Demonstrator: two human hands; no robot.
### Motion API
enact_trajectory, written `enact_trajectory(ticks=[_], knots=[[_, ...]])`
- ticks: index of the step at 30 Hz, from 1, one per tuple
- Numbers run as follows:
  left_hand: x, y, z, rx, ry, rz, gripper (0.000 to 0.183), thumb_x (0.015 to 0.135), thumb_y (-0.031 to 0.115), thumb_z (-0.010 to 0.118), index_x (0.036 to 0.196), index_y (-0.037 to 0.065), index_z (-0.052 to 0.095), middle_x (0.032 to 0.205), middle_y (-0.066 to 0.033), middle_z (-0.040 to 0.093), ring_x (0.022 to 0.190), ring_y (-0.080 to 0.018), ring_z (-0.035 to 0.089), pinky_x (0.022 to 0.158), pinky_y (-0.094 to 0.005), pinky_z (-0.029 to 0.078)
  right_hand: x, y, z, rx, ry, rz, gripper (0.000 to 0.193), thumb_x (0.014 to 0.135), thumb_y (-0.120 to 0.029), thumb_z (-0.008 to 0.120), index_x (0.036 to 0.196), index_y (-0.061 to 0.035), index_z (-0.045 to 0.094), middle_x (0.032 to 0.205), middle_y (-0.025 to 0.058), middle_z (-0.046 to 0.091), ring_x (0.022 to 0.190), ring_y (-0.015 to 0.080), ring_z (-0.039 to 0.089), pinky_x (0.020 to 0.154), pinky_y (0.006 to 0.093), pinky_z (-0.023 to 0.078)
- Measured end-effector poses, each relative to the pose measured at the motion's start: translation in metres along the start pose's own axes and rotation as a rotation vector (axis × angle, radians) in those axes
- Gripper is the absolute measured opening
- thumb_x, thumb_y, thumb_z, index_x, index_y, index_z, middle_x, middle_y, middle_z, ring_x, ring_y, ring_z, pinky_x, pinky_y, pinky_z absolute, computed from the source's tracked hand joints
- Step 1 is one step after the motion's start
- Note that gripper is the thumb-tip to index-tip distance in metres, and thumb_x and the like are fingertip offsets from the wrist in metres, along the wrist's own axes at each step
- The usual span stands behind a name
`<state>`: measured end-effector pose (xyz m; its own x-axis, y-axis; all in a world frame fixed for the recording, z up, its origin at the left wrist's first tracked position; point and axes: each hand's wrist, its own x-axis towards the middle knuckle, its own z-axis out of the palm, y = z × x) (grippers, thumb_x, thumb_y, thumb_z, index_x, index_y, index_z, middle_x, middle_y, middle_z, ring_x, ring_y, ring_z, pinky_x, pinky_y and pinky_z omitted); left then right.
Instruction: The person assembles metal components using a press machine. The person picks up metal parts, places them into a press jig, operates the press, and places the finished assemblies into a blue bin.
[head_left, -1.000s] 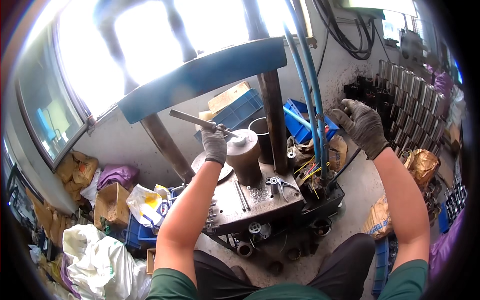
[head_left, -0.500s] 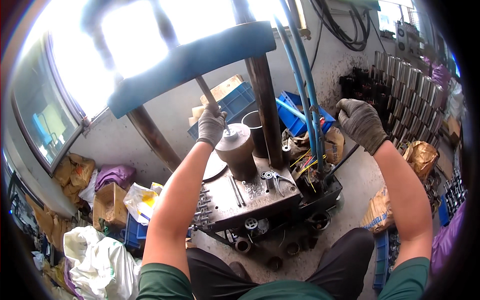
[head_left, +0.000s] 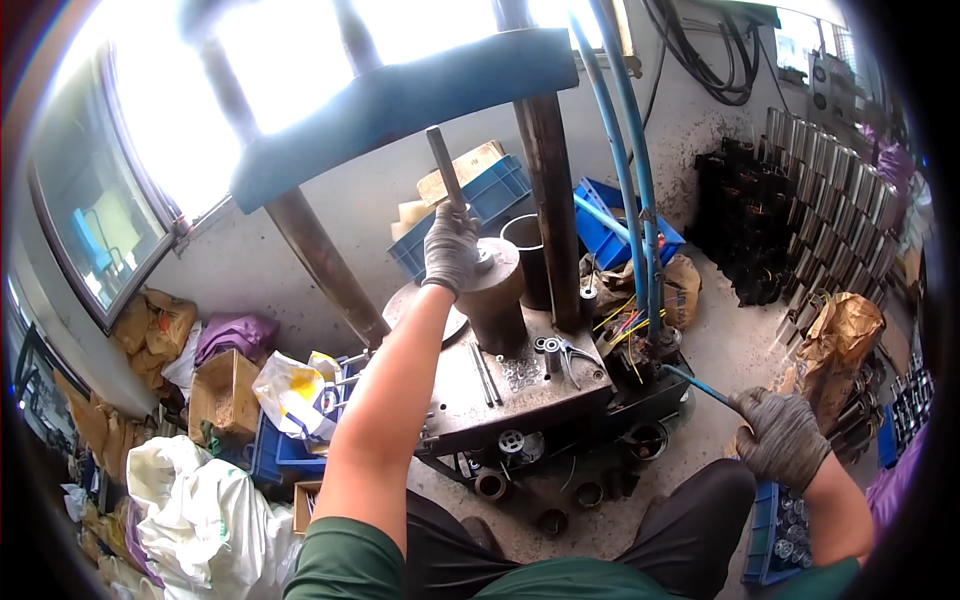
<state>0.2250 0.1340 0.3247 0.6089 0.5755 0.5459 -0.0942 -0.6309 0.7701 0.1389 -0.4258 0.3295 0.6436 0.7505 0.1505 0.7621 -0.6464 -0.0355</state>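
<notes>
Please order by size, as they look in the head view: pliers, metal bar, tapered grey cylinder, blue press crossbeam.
1. Blue press crossbeam
2. Tapered grey cylinder
3. Metal bar, partly hidden in left hand
4. Pliers

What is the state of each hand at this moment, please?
Left hand: closed, holding a metal rod.
Right hand: closed on the end of a blue bar.

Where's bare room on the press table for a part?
Grey steel table: patch between left forearm, as viewed, and two thin steel rods; narrow strip along the front edge. Crowded: centre and right, with small silvery metal pieces and grey metal pliers.
</notes>
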Motion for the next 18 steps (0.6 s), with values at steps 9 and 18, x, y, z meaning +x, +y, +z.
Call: enact_trajectory(ticks=[9,18], knots=[[-0.017,-0.002,0.012,-0.341,-0.068,-0.137,0.02,0.11,0.026,0.06,0.117,0.008,0.066,0.08,0.0009,0.061,0.072,-0.0083,0.058,0.065,-0.0273,0.051,-0.041,-0.042,0.038,-0.01,-0.157,0.066,0.023,0.083,-0.026,0.066,0.094,-0.0059,0.069,0.084,0.015,0.07,0.079,0.0372,0.07,0.074,0.0506,0.056],[-0.005,-0.024,0.008,-0.169,-0.031,-0.069,0.03,0.109,0.032,0.06,0.127,0.009,0.067,0.074,-0.0049,0.064,0.067,-0.0134,0.062,0.066,-0.0337,0.053,-0.052,-0.052,0.055,0.047,0.029,0.153,0.019,0.082,-0.024,0.069,0.081,-0.0056,0.063,0.078,0.0181,0.065,0.078,0.0409,0.066,0.072,0.0532,0.053]])
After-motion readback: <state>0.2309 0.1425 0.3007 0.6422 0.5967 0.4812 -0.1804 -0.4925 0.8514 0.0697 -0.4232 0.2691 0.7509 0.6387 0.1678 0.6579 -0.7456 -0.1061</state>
